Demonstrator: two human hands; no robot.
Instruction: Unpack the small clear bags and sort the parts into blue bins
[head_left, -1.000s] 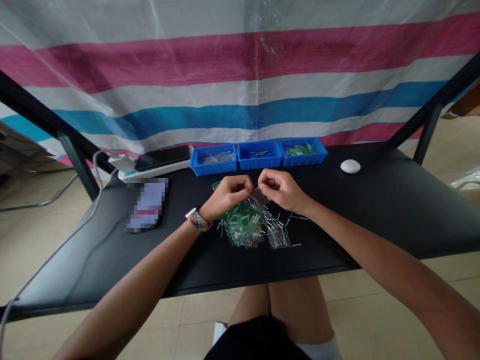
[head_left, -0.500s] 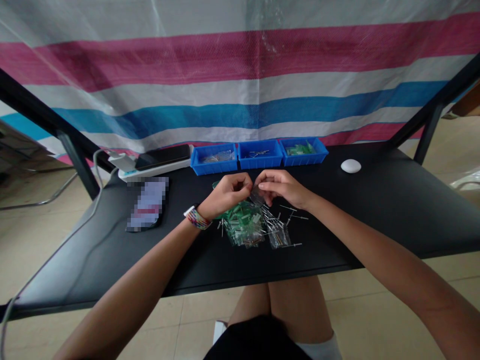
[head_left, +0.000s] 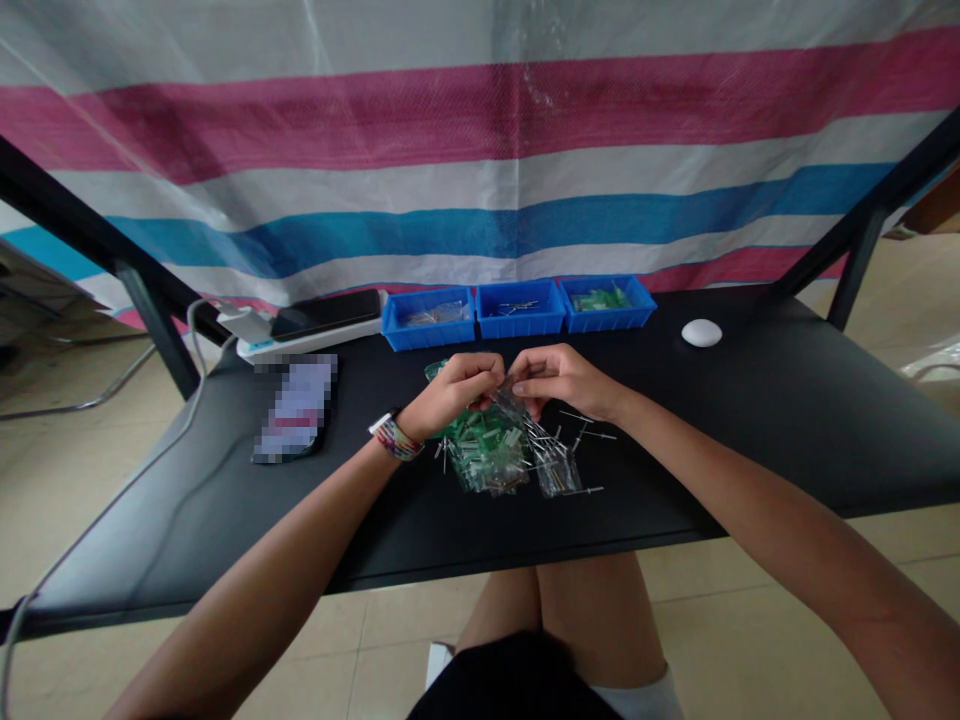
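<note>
My left hand (head_left: 459, 388) and my right hand (head_left: 559, 381) are close together above the middle of the black table (head_left: 750, 420). Both are closed in a pinch on the top of a small clear plastic bag (head_left: 517, 405). Under them lies a pile of clear bags with green parts (head_left: 484, 450), and beside it a bag of metal pins (head_left: 555, 470). A few loose pins (head_left: 592, 432) lie to the right of the pile. A beaded band is on my left wrist (head_left: 395, 438).
Three blue bins (head_left: 517, 309) stand in a row at the back. A phone (head_left: 324, 313) rests on a white power strip (head_left: 300, 343) at back left, with a blurred pouch (head_left: 294, 408) in front of it. A white round object (head_left: 701, 332) sits at right.
Both hands have dropped slightly toward the pile, still pinching the small bag. My right hand's fingers have turned a little to the left.
</note>
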